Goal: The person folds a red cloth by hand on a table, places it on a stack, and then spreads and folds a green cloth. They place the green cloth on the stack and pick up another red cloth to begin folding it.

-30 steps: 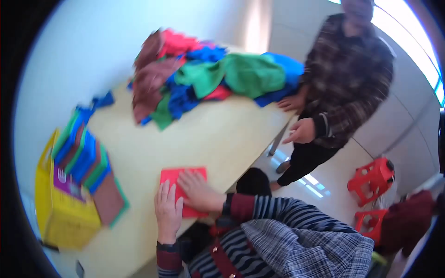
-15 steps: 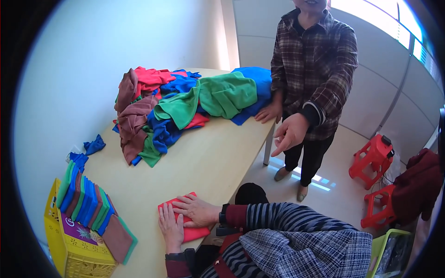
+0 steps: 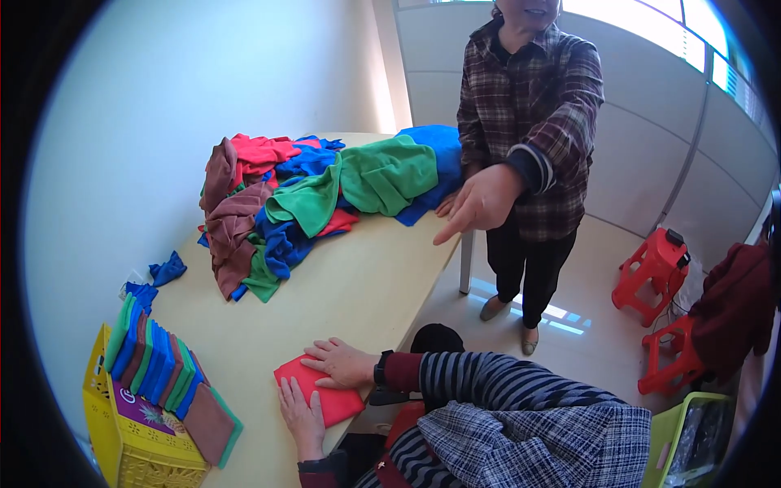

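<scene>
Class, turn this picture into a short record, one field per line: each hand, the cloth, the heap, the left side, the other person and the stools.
Left hand: fingers on the left part of the red cloth
Right hand: on the cloth's far part
Cloth: folded, lying on the table
Heap: loose cloths, green, blue, red, brown, at the far end
Left side: yellow basket; row of folded cloths, green, blue, brown
Other person: standing, plaid shirt, one finger extended
Stools: two, red
</scene>
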Available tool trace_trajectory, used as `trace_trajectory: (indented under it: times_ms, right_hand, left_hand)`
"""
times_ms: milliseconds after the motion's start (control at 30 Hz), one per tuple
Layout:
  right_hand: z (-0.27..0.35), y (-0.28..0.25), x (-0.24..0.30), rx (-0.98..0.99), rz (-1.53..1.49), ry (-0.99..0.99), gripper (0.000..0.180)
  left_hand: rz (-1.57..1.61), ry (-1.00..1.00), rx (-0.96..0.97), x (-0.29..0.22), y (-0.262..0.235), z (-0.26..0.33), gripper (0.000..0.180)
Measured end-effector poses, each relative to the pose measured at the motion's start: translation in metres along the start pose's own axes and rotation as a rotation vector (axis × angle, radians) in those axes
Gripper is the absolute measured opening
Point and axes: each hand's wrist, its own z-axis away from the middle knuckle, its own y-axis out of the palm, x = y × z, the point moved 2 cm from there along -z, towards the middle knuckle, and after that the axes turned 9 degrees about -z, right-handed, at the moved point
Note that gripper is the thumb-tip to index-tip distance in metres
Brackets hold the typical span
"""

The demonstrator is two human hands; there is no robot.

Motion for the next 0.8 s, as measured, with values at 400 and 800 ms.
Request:
trace_trajectory:
  times_ms: [400, 800]
  right_hand:
    - [0.009, 0.015, 0.050, 0.007, 0.043, -0.012, 0.056]
    - [0.004, 0.025, 0.025, -0.031, -0.033, 0.020, 0.059]
  left_hand:
    - [0.005, -0.088, -0.005, -0.010, -0.003, 0.023, 0.059]
    - [-0.089, 0.038, -0.073, -0.016, -0.013, -0.009, 0.052]
